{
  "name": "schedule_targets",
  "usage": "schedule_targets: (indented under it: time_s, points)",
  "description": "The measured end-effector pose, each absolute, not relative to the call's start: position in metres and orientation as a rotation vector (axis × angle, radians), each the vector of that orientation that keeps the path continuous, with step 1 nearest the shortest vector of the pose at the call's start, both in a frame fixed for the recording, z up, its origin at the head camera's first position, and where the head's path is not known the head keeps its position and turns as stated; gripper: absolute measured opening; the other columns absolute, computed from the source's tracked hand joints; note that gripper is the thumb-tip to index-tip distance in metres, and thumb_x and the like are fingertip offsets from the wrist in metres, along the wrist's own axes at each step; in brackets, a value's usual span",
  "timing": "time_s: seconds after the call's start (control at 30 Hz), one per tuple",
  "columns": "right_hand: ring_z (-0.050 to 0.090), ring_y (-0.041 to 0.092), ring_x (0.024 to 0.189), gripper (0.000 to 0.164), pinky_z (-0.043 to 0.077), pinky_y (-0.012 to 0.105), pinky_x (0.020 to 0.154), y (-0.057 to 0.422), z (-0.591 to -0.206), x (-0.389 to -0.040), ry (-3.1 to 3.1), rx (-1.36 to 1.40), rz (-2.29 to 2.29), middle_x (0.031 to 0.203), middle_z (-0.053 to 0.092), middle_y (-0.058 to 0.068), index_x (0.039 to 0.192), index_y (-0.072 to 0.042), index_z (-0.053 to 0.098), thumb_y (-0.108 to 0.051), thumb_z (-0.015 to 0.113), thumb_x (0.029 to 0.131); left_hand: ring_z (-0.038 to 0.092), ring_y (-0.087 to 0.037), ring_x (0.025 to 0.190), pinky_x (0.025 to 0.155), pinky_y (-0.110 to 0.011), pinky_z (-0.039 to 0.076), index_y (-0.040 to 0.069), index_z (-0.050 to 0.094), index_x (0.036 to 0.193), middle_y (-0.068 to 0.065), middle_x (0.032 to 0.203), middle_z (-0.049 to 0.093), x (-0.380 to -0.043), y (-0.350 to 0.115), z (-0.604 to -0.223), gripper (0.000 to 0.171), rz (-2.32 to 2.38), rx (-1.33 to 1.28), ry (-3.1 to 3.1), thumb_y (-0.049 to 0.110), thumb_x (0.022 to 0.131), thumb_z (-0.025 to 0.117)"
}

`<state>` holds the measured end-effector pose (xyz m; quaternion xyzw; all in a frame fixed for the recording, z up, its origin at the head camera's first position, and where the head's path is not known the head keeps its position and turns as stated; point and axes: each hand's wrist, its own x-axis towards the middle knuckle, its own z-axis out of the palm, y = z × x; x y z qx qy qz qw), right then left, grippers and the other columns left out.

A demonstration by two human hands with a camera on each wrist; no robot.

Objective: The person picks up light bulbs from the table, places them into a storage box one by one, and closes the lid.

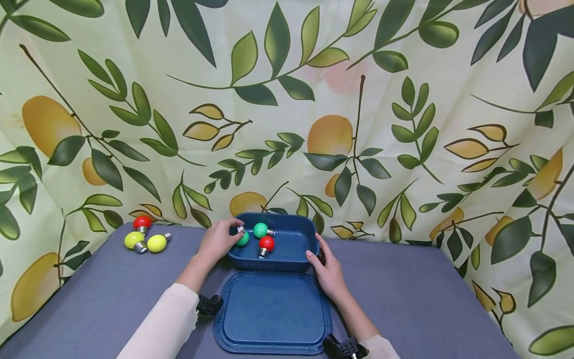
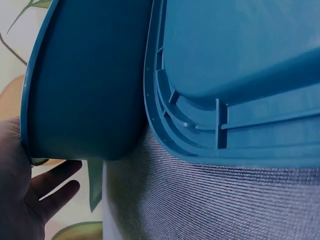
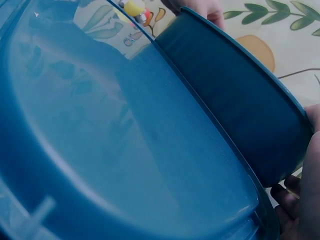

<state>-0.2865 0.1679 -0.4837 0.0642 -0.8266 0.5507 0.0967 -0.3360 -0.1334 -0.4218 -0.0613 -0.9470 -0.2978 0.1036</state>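
A deep blue box (image 1: 293, 239) stands at the back of the table. At its left end my left hand (image 1: 218, 240) reaches over the rim and pinches a green light bulb (image 1: 242, 239) near its metal base. Another green bulb (image 1: 260, 230) and a red bulb (image 1: 266, 244) lie inside the box. My right hand (image 1: 329, 271) grips the right end, thumb at the rim and fingers outside. In the left wrist view, fingers (image 2: 56, 187) of the left hand hang outside the box wall, and the bulb is hidden.
A blue lid (image 1: 273, 311) lies flat in front of the box. On the table at the far left are a red bulb (image 1: 142, 223) and two yellow bulbs (image 1: 134, 240). A leaf-patterned cloth (image 1: 287, 129) hangs behind the grey table (image 1: 403, 299).
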Motion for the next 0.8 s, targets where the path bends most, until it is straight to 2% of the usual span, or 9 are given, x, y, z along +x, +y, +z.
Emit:
schedule_targets:
  time_s: [0.37, 0.6, 0.8]
  points:
    - [0.055, 0.032, 0.137, 0.064, 0.043, 0.055, 0.112, 0.168, -0.483, -0.285, -2.463, 0.184, 1.604, 0.151, 0.053, 0.018, 0.158, -0.025, 0.034, -0.041, 0.058, 0.102, 0.062, -0.036, 0.125, 0.107, -0.056, 0.046, 0.008, 0.069, 0.126, -0.015, 0.128, 0.071, -0.336, -0.138, -0.426, 0.037, -1.048, -0.194, -2.715, 0.022, 0.092, 0.074]
    - [0.053, 0.034, 0.139, 0.064, 0.041, 0.057, 0.113, 0.167, -0.482, -0.284, -2.46, 0.189, 1.616, 0.154, 0.049, 0.018, 0.158, -0.024, 0.034, -0.041, 0.058, 0.102, 0.06, -0.039, 0.127, 0.105, -0.057, 0.048, 0.01, 0.069, 0.127, -0.018, 0.133, 0.067, -0.327, -0.143, -0.425, 0.038, -1.063, -0.229, -2.667, 0.024, 0.092, 0.075]
    - [0.053, 0.033, 0.139, 0.063, 0.042, 0.056, 0.113, 0.167, -0.481, -0.284, -2.45, 0.192, 1.625, 0.155, 0.048, 0.017, 0.158, -0.024, 0.034, -0.04, 0.058, 0.102, 0.064, -0.038, 0.119, 0.1, -0.055, 0.051, 0.007, 0.069, 0.127, -0.018, 0.128, 0.069, -0.316, -0.16, -0.426, 0.039, -1.083, -0.267, -2.585, 0.022, 0.092, 0.075]
